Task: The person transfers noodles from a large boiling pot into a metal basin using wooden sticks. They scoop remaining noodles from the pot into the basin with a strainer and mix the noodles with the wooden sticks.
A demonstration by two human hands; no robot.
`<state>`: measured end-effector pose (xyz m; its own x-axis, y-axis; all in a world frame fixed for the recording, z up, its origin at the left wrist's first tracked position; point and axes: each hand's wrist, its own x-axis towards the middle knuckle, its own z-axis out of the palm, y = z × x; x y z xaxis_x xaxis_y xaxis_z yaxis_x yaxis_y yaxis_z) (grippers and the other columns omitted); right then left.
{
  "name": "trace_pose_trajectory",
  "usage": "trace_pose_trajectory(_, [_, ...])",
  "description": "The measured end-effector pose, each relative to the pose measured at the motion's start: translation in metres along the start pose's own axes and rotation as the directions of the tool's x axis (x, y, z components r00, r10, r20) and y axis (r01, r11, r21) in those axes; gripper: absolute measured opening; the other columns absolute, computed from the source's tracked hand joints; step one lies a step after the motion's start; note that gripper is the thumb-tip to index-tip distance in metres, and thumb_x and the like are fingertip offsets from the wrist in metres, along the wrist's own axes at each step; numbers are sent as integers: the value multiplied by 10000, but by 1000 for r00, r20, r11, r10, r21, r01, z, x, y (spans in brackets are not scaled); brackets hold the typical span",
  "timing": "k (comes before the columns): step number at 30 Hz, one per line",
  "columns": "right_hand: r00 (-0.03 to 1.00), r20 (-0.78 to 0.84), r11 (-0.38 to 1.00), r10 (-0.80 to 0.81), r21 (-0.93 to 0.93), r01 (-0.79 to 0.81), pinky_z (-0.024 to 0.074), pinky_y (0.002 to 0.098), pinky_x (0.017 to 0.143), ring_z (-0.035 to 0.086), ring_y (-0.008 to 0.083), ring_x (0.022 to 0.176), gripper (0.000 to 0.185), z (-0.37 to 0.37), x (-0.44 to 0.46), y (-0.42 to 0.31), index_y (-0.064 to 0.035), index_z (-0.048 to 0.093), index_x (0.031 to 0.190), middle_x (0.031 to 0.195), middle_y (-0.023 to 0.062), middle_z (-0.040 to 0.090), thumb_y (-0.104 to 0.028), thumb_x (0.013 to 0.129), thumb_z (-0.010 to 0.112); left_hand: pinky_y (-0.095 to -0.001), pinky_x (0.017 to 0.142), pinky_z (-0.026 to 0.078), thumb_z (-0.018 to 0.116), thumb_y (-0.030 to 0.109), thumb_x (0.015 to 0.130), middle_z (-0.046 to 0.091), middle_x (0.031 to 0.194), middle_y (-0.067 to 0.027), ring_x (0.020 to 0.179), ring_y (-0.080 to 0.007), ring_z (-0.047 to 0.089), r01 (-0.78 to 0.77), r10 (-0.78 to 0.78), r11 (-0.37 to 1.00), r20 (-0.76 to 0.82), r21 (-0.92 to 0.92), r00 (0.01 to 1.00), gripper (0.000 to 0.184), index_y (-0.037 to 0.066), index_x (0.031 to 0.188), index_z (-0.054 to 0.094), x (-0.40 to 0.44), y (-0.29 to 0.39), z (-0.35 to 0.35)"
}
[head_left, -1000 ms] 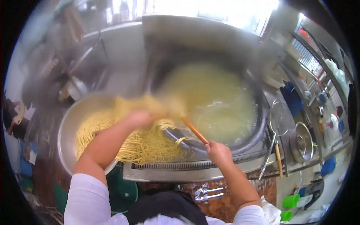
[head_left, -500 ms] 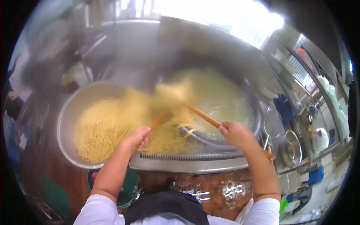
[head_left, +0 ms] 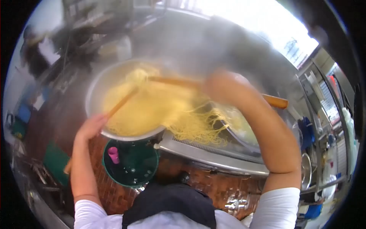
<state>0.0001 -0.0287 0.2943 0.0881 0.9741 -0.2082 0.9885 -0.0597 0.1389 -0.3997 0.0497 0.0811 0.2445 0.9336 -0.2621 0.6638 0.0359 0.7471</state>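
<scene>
Yellow noodles [head_left: 133,116] fill a large metal bowl [head_left: 94,93], and a strand mass trails over its right rim onto the steel counter edge [head_left: 206,162]. My left hand [head_left: 92,126] is closed around a long wooden stick [head_left: 122,101], whose tip meets the noodles. Motion blurs my right hand [head_left: 225,87], which grips a second wooden stick [head_left: 175,81]; its far tip touches a raised clump of noodles [head_left: 140,75] over the bowl. Partly behind my right arm is a big pot [head_left: 246,133] of pale, cloudy liquid. Steam veils much of the bowl and pot.
Below the bowl stands a green tub [head_left: 131,181] of water with a pink cup [head_left: 113,155] in it. Shelving with metal bowls [head_left: 306,171] and blue gloves [head_left: 306,131] lines the right. Another person [head_left: 36,55] is at the far left. The brick floor [head_left: 225,191] looks wet.
Both hands have swung the sticks leftward from above the pot to the bowl, carrying noodles across. My right forearm now reaches over the pot, and the view has shifted.
</scene>
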Motion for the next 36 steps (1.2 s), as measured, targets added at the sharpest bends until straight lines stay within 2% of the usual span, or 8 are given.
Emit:
trace_pose_trajectory(2, [997, 70, 993, -36, -112, 44, 499, 432, 820, 643, 328, 921, 352, 16, 9, -5, -62, 691, 975, 968, 159, 676, -337, 897, 486, -260, 471, 439, 572, 207, 898, 574, 695, -33, 546, -106, 536, -113, 112, 920, 26, 376, 993, 251, 22, 1056, 634, -24, -37, -37])
trace_pose_trajectory(5, [997, 60, 998, 51, -29, -49, 502, 436, 787, 646, 328, 894, 355, 7, -18, -6, -54, 694, 941, 930, 155, 680, -348, 892, 503, -268, 482, 446, 601, 160, 867, 586, 704, -24, 565, -105, 545, 235, -239, 949, -7, 212, 971, 267, 13, 1087, 640, -92, -9, -78])
trace_pose_trajectory(9, [997, 74, 988, -8, 155, -3, 497, 419, 665, 650, 300, 706, 369, 20, -42, 49, -52, 694, 975, 754, 149, 664, -376, 887, 540, -262, 453, 416, 604, 123, 849, 552, 667, 0, 542, -91, 511, 282, -258, 937, -137, 207, 956, 262, -4, 1076, 638, -149, -7, -110])
trace_pose_trajectory(15, [925, 304, 830, 229, 436, -348, 423, 279, 463, 525, 104, 490, 354, 45, -108, 113, -57, 690, 1037, 579, 40, 555, -355, 869, 601, -246, 440, 372, 586, 139, 861, 528, 677, 24, 530, -66, 465, 310, -275, 945, -258, 105, 926, 172, 28, 987, 623, -161, 7, -97])
trace_pose_trajectory(22, [798, 447, 745, 405, 344, -571, 416, 250, 459, 496, 68, 476, 296, 68, -212, 155, -59, 720, 980, 553, 1, 559, -313, 838, 667, -243, 601, 466, 679, 190, 848, 645, 771, 27, 650, -70, 562, 229, -279, 959, 432, 164, 858, 267, 38, 1067, 673, -133, 9, -43])
trace_pose_trajectory(26, [597, 688, 508, 412, 371, -777, 410, 220, 470, 506, 46, 508, 295, 155, -237, 176, -82, 710, 1045, 603, -30, 580, -299, 846, 699, -280, 623, 472, 665, 200, 845, 658, 761, -35, 649, -116, 580, 133, -274, 926, 389, 352, 879, 252, 60, 1054, 674, -137, 11, -34])
trace_pose_trajectory(29, [646, 699, 286, 308, 580, -763, 440, 202, 489, 541, 41, 610, 348, 276, -232, 168, -102, 671, 1143, 771, -47, 619, -319, 871, 684, -305, 646, 481, 653, 204, 846, 653, 751, -58, 677, -143, 603, 173, -293, 923, 335, 343, 896, 249, 67, 1053, 670, -145, 7, -31])
trace_pose_trajectory(36, [742, 619, -355, 255, 774, -524, 296, 239, 383, 390, 74, 439, 308, 413, -124, 34, -82, 641, 998, 593, -39, 460, -374, 939, 559, -386, 782, 504, 618, 272, 883, 674, 939, -160, 888, -290, 656, 23, -59, 969, 142, 244, 988, 309, 68, 1114, 629, -138, -31, 105])
